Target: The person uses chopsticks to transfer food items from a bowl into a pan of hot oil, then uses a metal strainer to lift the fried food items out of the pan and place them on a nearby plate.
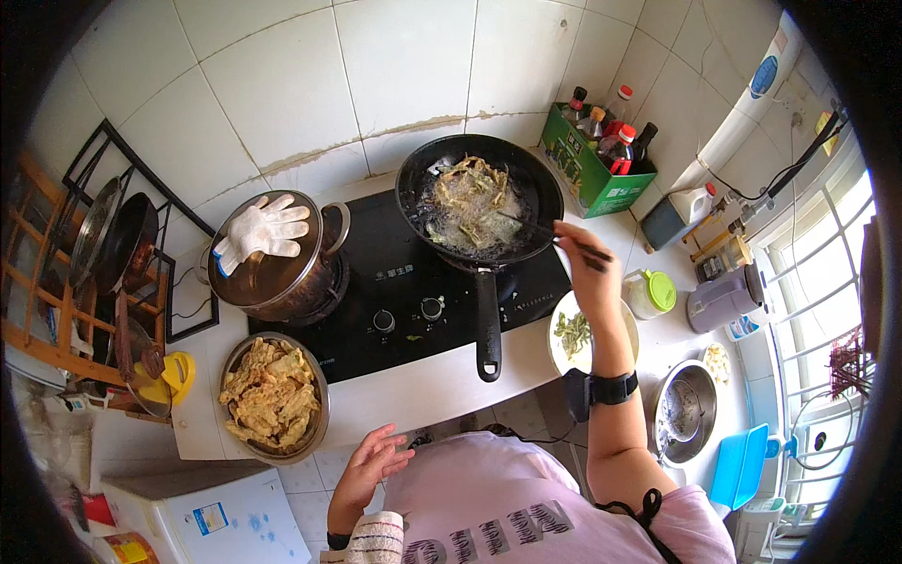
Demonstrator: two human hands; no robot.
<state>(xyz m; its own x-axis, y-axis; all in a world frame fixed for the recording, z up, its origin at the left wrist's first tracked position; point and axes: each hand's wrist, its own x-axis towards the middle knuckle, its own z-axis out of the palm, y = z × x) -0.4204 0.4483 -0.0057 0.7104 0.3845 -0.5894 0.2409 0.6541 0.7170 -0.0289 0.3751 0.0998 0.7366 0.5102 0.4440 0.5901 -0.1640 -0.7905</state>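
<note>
My right hand (pixel 586 273) grips dark chopsticks (pixel 557 234) whose tips reach into a black wok (pixel 539 176). Bubbling oil surrounds battered green leaves (pixel 479 197) frying in that wok. Its long handle (pixel 487 317) points towards me over the stove edge. Below my right forearm is a pale plate (pixel 620 335), partly hidden, with green pieces (pixel 572 335) on it. My left hand (pixel 373 458) hangs in the air near my body, fingers apart and holding nothing. Left of it, a steel bowl (pixel 323 423) is heaped with golden fried food (pixel 271 395).
On the black gas stove (pixel 373 240) stands a lidded pot (pixel 282 296) with a white work glove (pixel 264 233) on top. A green carton (pixel 592 173) of bottles fills the back corner. Steel basins (pixel 687 409) and a lime-lidded jar (pixel 652 295) are at right. Pans lean in a rack (pixel 169 282).
</note>
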